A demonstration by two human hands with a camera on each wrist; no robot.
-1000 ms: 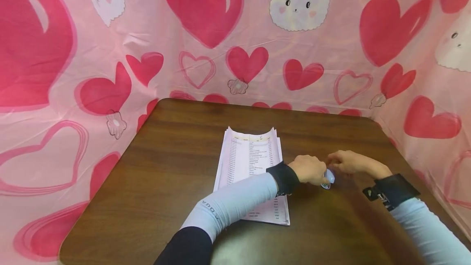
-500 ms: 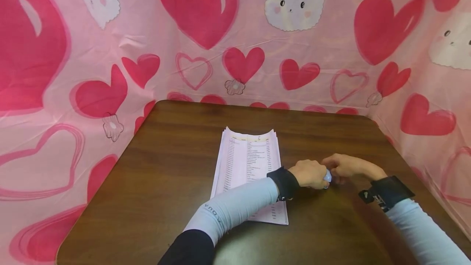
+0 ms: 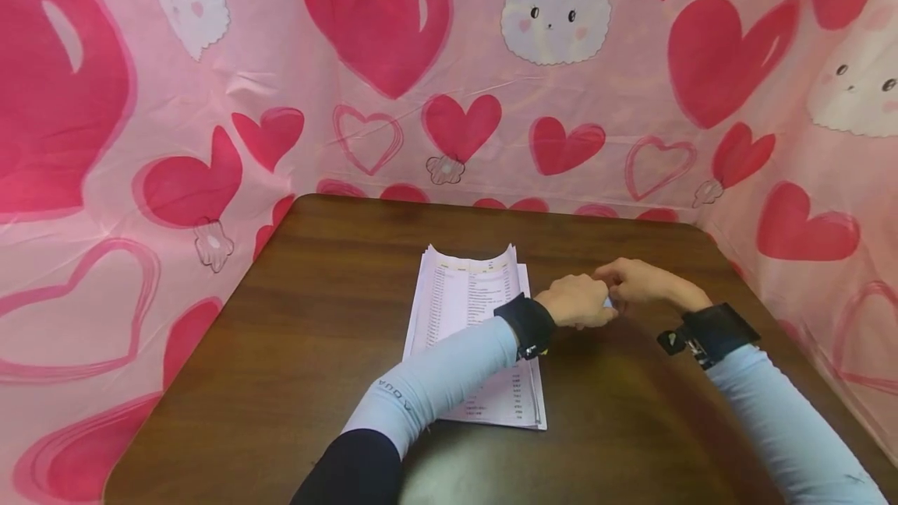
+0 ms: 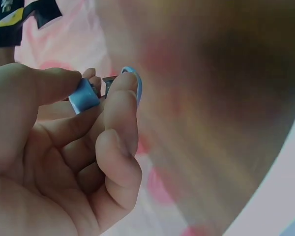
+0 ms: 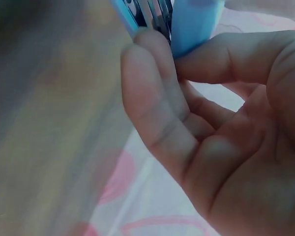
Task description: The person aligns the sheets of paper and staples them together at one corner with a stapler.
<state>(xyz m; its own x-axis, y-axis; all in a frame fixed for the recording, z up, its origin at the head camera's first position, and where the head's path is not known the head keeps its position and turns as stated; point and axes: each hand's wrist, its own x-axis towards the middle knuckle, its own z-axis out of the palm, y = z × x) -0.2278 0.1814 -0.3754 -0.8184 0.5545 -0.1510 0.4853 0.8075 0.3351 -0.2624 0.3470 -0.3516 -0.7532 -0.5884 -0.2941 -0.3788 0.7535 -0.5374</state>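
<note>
A small light-blue stapler (image 4: 84, 96) with metal inner parts is between my two hands, its body spread apart in both wrist views. My left hand (image 3: 574, 301) pinches one end, thumb on the blue top and fingers around the lower part. From the other side, my right hand (image 3: 637, 284) holds the stapler (image 5: 192, 27) between thumb and fingertips. In the head view the hands hide most of it. Left of them lies a stack of printed sheets (image 3: 452, 298), its far corners curling up, with my left forearm crossing over it.
The brown wooden table (image 3: 337, 294) has rounded far corners. A pink curtain with hearts and rabbits (image 3: 379, 139) surrounds its back and sides. Dark bands with wrist cameras (image 3: 719, 333) sit on both wrists.
Both hands, holding the stapler, have moved slightly left and away from me. They have drawn closer together, and the stapler is now more covered by fingers. The paper stack stays on the table.
</note>
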